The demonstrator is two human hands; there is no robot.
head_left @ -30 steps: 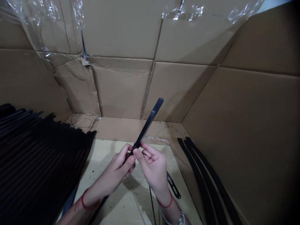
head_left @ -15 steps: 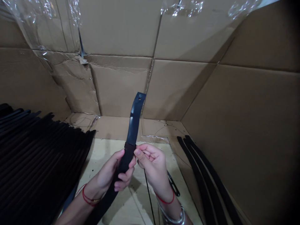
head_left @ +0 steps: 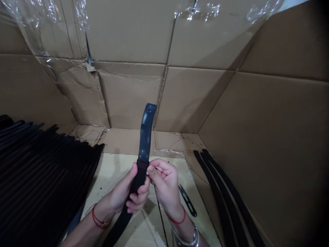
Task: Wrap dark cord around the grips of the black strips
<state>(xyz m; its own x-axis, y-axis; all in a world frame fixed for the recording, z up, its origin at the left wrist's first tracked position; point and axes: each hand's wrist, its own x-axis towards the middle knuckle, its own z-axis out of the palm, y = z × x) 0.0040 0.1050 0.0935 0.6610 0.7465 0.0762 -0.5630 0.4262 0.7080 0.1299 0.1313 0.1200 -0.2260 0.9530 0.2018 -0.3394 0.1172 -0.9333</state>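
Note:
My left hand point(head_left: 128, 192) is wrapped around a long curved strip with a black fabric sleeve point(head_left: 140, 176). Out of the sleeve's upper end sticks the strip's glossy dark-blue end point(head_left: 146, 133), which has a small hole near its tip. A dark brownish band marks the sleeve's edge. At that edge, on the right side, my right hand point(head_left: 164, 181) pinches with thumb and forefinger; whatever sits between the fingertips is too small to make out. A thin dark cord point(head_left: 161, 214) runs downward from beneath my right hand.
Black thread snips point(head_left: 188, 201) lie on the pale board point(head_left: 115, 161) right of my right hand. Many dark strips point(head_left: 46, 178) are stacked at the left. Several black curved strips point(head_left: 226, 192) lie at the right. Cardboard walls point(head_left: 133, 92) with clear tape enclose the area.
The strip's tip has swung slightly left and down, and more of its glossy face shows. My right hand has shifted slightly left, uncovering more of the snips. Both hands keep their grip.

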